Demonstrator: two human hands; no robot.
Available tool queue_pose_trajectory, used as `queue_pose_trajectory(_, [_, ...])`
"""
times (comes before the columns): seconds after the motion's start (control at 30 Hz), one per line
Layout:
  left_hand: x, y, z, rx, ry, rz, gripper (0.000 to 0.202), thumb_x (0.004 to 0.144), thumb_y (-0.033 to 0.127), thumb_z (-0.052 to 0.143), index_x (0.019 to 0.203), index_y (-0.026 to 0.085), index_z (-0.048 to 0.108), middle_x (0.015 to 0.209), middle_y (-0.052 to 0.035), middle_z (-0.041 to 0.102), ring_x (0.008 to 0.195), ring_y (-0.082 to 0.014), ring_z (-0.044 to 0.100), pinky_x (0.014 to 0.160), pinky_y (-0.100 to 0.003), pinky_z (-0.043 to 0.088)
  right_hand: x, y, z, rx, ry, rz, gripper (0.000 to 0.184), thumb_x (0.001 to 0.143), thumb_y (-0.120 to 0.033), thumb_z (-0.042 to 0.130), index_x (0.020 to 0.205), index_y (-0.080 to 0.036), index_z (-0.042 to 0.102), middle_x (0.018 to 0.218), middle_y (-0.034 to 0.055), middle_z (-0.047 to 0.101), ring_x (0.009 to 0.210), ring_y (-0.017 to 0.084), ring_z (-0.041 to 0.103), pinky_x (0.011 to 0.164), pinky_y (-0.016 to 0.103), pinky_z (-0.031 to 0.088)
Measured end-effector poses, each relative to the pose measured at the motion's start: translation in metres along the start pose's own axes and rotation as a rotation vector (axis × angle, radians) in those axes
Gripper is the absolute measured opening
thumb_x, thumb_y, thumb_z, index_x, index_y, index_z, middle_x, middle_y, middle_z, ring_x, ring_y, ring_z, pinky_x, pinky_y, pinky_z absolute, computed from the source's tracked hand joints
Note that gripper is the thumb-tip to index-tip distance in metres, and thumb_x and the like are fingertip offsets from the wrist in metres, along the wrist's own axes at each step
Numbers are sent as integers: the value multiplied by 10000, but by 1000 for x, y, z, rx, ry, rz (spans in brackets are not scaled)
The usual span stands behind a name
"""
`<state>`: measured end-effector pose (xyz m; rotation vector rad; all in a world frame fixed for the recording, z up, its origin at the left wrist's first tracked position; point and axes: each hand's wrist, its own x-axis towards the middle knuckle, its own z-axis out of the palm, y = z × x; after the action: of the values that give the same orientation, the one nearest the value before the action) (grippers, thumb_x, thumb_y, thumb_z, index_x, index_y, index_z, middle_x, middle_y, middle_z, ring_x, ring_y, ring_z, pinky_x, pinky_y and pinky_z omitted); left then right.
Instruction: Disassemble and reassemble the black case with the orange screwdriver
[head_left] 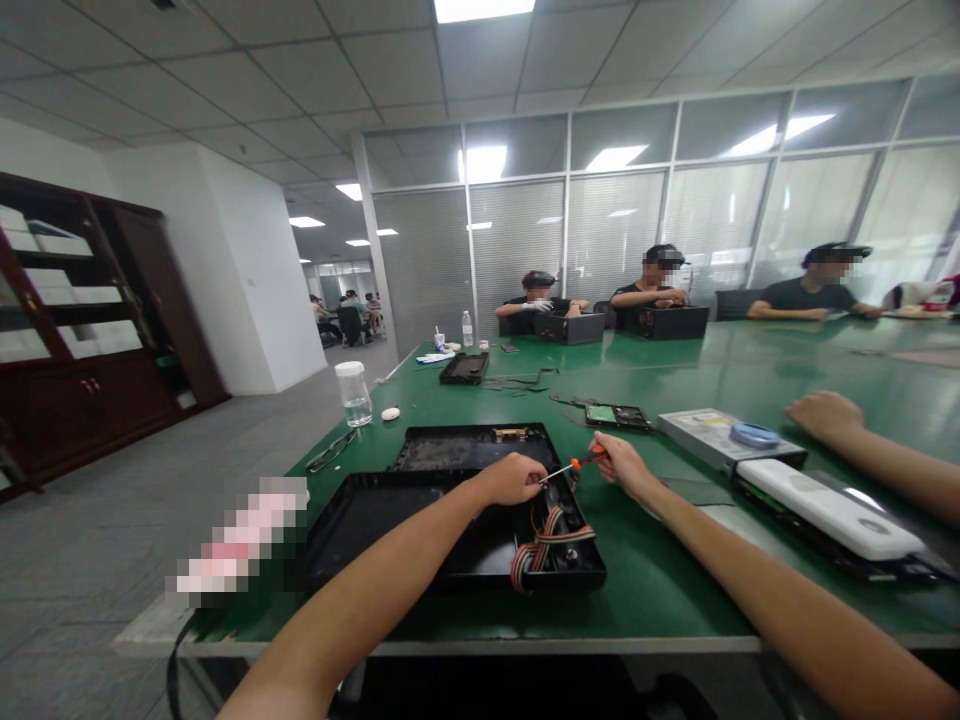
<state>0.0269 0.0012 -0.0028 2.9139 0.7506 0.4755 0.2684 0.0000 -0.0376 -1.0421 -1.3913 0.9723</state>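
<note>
My right hand [621, 465] grips the orange and black handle of a screwdriver [576, 464], whose shaft points left and slightly down. Its tip reaches the fingers of my left hand [517, 478], which are pinched together over the right part of an open black case [420, 540]. What those fingers hold, if anything, is hidden. Striped ribbon cables [541, 545] lie in the right end of the case, by a small round metal part. Behind it, touching or nearly so, is a second black panel [450, 447] with a brass-coloured piece at its far edge.
To the right stand a metal drive box [697, 435], a blue roll [754, 435] and a white device [832, 508]. Another person's hand [825, 415] rests beyond them. At left are a jar [352, 395] and glasses [330, 452]. A circuit board [611, 415] lies behind; co-workers sit across the table [750, 370].
</note>
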Motion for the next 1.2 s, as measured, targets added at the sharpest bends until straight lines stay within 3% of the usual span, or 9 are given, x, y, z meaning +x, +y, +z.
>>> queue_pose_trajectory(0.17, [0,-4,-1,-80,-11,18,161,761,174,537,881,157,644,859,-24,651,774,-121,575,729,-187,393,11,-18,-4,258,105,-56,348,786,-544,406,674,-215,426,413,-98,246,314,77,270,320,204,300])
queue_pose_trajectory(0.43, [2,2,-23,-333,29,-109,164,759,209,551,853,128,659,816,-22,657,747,-115,580,700,-176,410,7,-27,-14,460,87,-9,199,729,-370,598,811,-208,518,722,8,558,535,102,510,485,245,485])
queue_pose_trajectory(0.6, [-4,-14,-58,-382,-62,-190,196,689,251,612,815,112,669,708,-16,645,631,-106,551,595,-180,397,0,-31,2,373,-2,-18,286,663,-324,662,665,-205,401,568,-60,424,423,59,396,349,172,340])
queue_pose_trajectory(0.7, [-12,-31,-65,-419,-222,-270,188,626,231,651,782,128,670,689,-10,646,612,-103,546,565,-182,392,-4,-34,9,295,-49,-17,350,747,-453,545,608,-200,347,485,-89,300,347,36,250,300,155,173])
queue_pose_trajectory(0.83, [-24,-43,-62,-324,-667,-460,152,532,216,698,666,154,664,622,-11,638,523,-104,514,476,-192,354,-8,-37,18,187,-61,-28,404,775,-529,468,580,-197,345,445,-91,273,343,43,234,316,172,166])
queue_pose_trajectory(0.93, [-26,-40,-62,-229,-805,-525,170,512,270,722,600,151,636,584,-12,623,479,-96,470,442,-191,315,-9,-37,22,94,-65,-36,412,759,-540,485,576,-195,353,439,-90,282,345,45,241,332,182,173])
queue_pose_trajectory(1.0, [-24,-35,-65,-141,-699,-487,237,532,349,719,576,144,610,535,1,590,466,-89,445,447,-192,304,-10,-37,22,26,-68,-53,415,758,-543,481,570,-196,355,437,-90,275,347,49,243,344,193,173])
queue_pose_trajectory(1.13, [-17,-32,-71,63,-66,-346,387,756,488,502,640,130,592,588,-3,563,545,-95,462,528,-198,332,-21,-50,23,-214,-32,-214,456,812,-529,389,505,-199,324,431,-69,274,384,69,270,397,220,226])
queue_pose_trajectory(1.2, [-15,-35,-70,96,110,-310,380,828,460,405,785,140,604,698,-14,586,620,-105,491,572,-199,348,-38,-64,29,-429,-102,-367,457,836,-475,381,482,-191,326,451,-49,321,424,79,311,449,229,264])
